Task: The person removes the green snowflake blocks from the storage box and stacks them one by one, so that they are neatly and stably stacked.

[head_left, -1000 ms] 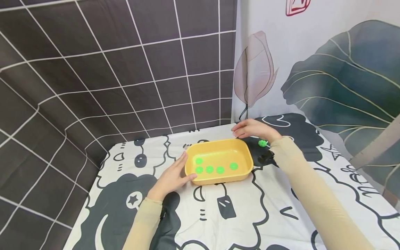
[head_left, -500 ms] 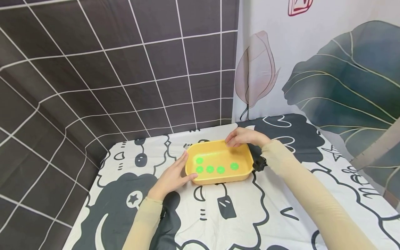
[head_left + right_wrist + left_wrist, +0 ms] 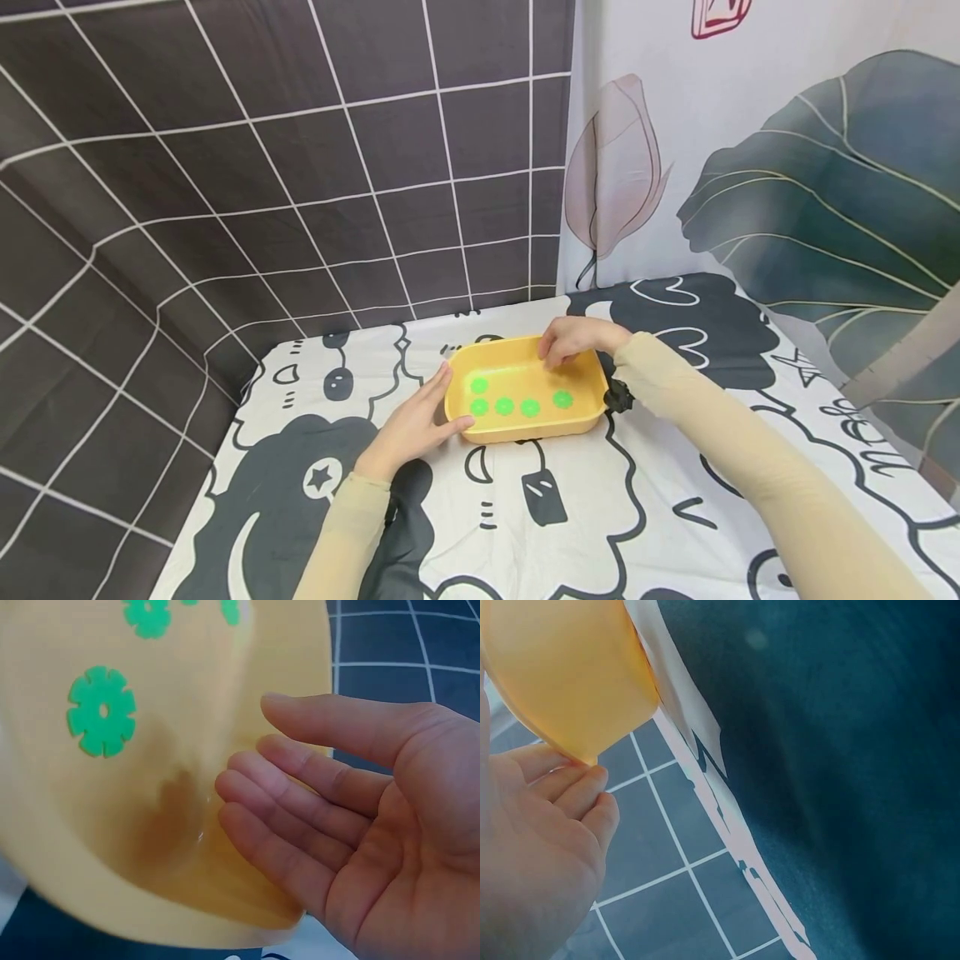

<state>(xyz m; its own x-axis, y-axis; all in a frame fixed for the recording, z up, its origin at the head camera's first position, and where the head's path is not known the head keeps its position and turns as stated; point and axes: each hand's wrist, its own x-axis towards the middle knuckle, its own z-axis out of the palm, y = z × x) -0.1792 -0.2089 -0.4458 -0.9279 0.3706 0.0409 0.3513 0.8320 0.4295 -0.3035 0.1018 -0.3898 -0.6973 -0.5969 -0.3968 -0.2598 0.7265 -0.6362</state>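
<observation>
1. Right hand (image 3: 573,336): right of the middle of the head frame, it dips over the far right part of the tray. In the right wrist view its fingers are loosely bent, slightly apart, with the thumb held off from them; they pinch nothing.
2. Left hand (image 3: 411,429): just left of the frame's middle, it grips the tray's left end, thumb over the near rim and fingers along the outer wall.
3. Yellow, rounded rectangular, plastic-looking tray (image 3: 536,432): at the lower middle of the head frame, between both hands.
4. Five flat, bright green, flower-shaped discs (image 3: 504,406) with notched edges: they lie apart on the tray's floor, four in a row along its near side, one behind the leftmost.
5. White cloth with black cartoon print (image 3: 585,533): spread under the tray across the lower frame.
6. Dark grey hanging with a white grid (image 3: 300,167): fills the upper left.
7. Pale hanging with a pink tulip and large blue-green leaf (image 3: 825,192): fills the upper right.
</observation>
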